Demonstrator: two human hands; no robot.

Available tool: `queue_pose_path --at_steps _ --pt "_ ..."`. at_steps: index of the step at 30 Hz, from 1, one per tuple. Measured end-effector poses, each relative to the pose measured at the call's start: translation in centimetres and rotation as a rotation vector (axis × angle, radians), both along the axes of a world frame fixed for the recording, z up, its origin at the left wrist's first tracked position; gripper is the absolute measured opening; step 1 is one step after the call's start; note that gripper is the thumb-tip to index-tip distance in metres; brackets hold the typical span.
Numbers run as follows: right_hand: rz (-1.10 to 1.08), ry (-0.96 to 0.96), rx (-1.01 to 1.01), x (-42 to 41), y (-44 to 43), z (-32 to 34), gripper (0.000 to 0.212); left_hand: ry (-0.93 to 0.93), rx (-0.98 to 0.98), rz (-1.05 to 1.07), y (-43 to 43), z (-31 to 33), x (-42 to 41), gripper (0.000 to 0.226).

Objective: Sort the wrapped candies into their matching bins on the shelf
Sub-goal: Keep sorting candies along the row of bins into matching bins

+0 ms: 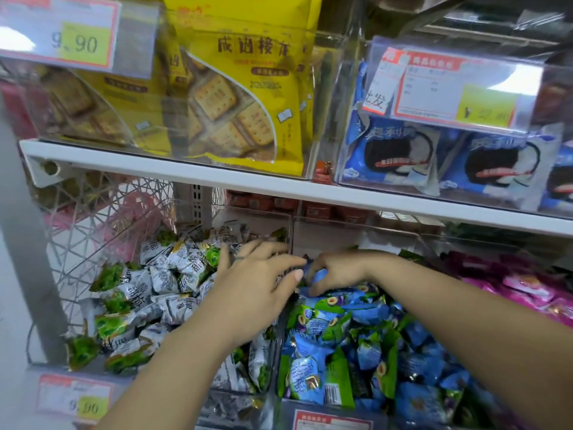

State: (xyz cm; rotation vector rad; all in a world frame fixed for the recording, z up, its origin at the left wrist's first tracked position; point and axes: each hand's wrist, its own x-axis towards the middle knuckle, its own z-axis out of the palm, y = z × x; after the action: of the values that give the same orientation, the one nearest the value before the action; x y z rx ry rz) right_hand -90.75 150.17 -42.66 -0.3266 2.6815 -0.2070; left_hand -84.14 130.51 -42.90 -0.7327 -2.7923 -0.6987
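Head view: just right of the divider (291,231), my right grip (338,271) curls around a blue candy (321,276), probably to lift it for sorting. Just left of the divider, my left grip (257,283) lies released, fingers spread over the white candies (173,274), likely steadying them.

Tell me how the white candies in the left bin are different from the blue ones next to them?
The white-and-green candies have white wrappers with dark writing; the blue-and-green candies have blue wrappers with a round fruit picture. The left hand lies open over the white-and-green candies, while the right hand pinches one of the blue-and-green candies. Both are small, wrapped and heaped loose.
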Motion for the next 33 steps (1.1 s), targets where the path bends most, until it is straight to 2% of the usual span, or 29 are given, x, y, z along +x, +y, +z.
queue_pose_path --at_steps 3,5,10,17,21,24,26,27,30,33 --pt "0.046 -0.016 0.114 0.7 2.1 0.5 0.016 -0.057 -0.037 -0.048 -0.1 -0.2 -0.1 0.035" --pt "0.068 -0.044 0.104 1.4 3.3 0.7 0.010 -0.074 -0.046 -0.055 -0.3 -0.4 -0.2 0.034" --pt "0.025 -0.061 0.140 3.7 6.6 1.1 0.034 -0.093 -0.032 -0.053 -0.2 -0.4 -0.1 0.033" --pt "0.010 -0.070 0.112 5.6 9.1 1.8 0.036 -0.102 -0.019 -0.044 -0.1 -0.3 0.0 0.031" --pt "0.071 0.058 0.178 5.0 7.8 2.6 0.030 -0.096 -0.013 -0.041 -0.1 -0.3 0.0 0.031" --pt "0.079 0.197 0.026 4.3 4.2 3.5 0.041 -0.091 -0.013 -0.032 0.0 -0.4 -0.1 0.030" --pt "0.093 0.078 -0.112 4.4 1.1 3.8 0.054 -0.086 -0.019 -0.026 0.1 -0.4 -0.2 0.031" --pt "0.126 -0.011 -0.117 4.6 -0.3 3.5 0.058 -0.082 -0.022 -0.023 0.1 -0.4 -0.2 0.031" --pt "0.249 -0.166 0.045 5.4 -2.1 1.8 0.065 -0.071 -0.019 -0.027 0.1 -0.6 -0.3 0.031" --pt "0.285 -0.151 0.087 5.6 -1.0 0.8 0.061 -0.079 -0.011 -0.044 -0.1 -0.6 -0.3 0.031"
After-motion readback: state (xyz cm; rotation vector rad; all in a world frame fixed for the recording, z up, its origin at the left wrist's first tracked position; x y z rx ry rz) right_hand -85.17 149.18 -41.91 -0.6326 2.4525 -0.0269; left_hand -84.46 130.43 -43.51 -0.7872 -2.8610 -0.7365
